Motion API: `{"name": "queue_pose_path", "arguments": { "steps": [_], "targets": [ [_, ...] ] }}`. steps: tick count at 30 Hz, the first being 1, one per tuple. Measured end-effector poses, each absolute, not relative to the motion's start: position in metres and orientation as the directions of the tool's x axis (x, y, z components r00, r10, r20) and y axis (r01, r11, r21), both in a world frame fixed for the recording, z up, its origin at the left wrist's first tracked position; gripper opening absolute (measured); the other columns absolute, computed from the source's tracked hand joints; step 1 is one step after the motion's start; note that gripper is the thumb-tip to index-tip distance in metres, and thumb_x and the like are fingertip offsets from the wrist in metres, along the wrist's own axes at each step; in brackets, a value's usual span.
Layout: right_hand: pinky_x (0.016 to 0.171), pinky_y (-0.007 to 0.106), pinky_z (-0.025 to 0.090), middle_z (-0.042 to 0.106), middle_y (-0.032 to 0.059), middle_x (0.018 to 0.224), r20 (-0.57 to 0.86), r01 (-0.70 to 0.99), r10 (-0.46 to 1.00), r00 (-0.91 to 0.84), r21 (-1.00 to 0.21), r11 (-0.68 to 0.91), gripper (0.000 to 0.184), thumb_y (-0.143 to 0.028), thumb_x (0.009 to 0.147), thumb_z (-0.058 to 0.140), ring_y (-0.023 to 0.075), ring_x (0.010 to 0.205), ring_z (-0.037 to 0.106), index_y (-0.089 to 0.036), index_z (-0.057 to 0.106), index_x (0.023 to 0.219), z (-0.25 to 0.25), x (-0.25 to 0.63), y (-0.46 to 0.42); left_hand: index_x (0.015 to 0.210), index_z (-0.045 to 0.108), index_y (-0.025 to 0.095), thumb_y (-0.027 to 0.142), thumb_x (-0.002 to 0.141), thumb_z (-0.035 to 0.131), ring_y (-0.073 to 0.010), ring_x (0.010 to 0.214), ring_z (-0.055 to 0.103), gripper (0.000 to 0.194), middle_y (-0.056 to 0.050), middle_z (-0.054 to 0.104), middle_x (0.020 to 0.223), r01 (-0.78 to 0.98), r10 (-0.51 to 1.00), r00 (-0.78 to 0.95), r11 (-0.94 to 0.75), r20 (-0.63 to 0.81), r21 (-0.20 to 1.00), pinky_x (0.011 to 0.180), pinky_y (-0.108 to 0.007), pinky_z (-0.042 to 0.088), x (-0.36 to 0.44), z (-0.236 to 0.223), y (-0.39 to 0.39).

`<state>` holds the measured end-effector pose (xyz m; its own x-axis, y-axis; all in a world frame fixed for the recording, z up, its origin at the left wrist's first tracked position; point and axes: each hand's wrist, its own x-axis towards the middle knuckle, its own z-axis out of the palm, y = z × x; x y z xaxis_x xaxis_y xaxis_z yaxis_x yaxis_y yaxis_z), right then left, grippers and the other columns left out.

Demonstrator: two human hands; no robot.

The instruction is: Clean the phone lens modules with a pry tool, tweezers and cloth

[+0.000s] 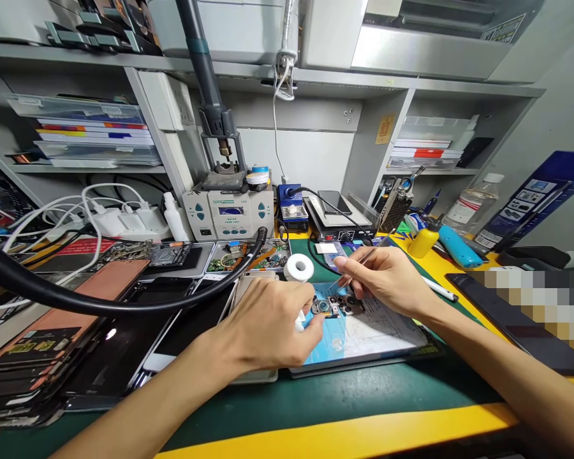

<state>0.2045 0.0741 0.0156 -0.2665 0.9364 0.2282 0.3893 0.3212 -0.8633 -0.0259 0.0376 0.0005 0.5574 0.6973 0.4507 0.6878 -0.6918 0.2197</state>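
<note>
Right hand (385,275) pinches tweezers (366,256); left hand (270,319) curled, hold unclear; green mat (287,403) below, grey shelving (344,81) behind.

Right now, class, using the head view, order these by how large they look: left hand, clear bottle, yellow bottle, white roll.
Largest: left hand
Next: clear bottle
Smallest: yellow bottle and white roll, too alike in size to rank.

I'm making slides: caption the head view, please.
Left hand at a camera module, right hand holding a slim metal tool.
</note>
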Motion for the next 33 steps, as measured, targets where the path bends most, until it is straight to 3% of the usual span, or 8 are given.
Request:
{"name": "queue_pose_path", "arguments": {
  "steps": [17,21,25,33],
  "targets": [
    [0.046,0.025,0.045,0.07,0.0037,0.057,0.204,0.376,0.934,-0.294,-0.874,0.309,0.052,-0.064,0.084,0.075,0.013,0.046,0.059,-0.018,0.076,0.06,0.0187,0.2036,0.0706,0.067,0.053,0.021,0.032,0.087,0.065,-0.0146,0.049,0.053,0.026,0.003,0.058,0.057,0.671,0.654,0.548,-0.716,0.521,0.193,0.052,-0.032,0.027,-0.0229,-0.0041,0.0369],
    [0.044,0.025,0.041,0.064,0.0016,0.049,0.228,0.403,0.938,-0.263,-0.857,0.321,0.052,-0.064,0.087,0.071,0.0115,0.042,0.053,-0.016,0.08,0.067,0.0175,0.2034,0.0711,0.087,0.066,0.02,0.039,0.086,0.067,-0.0167,0.047,0.054,0.019,0.004,0.058,0.054,0.712,0.703,0.51,-0.669,0.497,0.215,0.052,-0.031,0.032,-0.0228,-0.0014,0.0359],
    [0.044,0.026,0.041,0.065,0.0023,0.049,0.253,0.445,0.937,-0.241,-0.829,0.338,0.053,-0.064,0.089,0.069,0.0122,0.042,0.053,-0.017,0.08,0.066,0.0189,0.2035,0.0714,0.106,0.071,0.019,0.046,0.089,0.065,-0.0222,0.053,0.061,0.033,0.002,0.062,0.057,0.758,0.747,0.499,-0.622,0.439,0.195,0.055,-0.033,0.036,-0.0223,0.001,0.0359],
    [0.066,0.031,0.053,0.071,0.0063,0.057,0.291,0.463,0.932,-0.217,-0.81,0.361,0.063,-0.064,0.089,0.068,0.0221,0.065,0.073,-0.022,0.064,0.043,0.0216,0.2062,0.0718,0.096,0.074,0.02,0.045,0.088,0.066,-0.022,0.055,0.063,0.027,0.0,0.066,0.06,0.74,0.749,0.498,-0.629,0.436,0.236,0.056,-0.034,0.038,-0.0214,-0.0009,0.0355]
  ]
}}
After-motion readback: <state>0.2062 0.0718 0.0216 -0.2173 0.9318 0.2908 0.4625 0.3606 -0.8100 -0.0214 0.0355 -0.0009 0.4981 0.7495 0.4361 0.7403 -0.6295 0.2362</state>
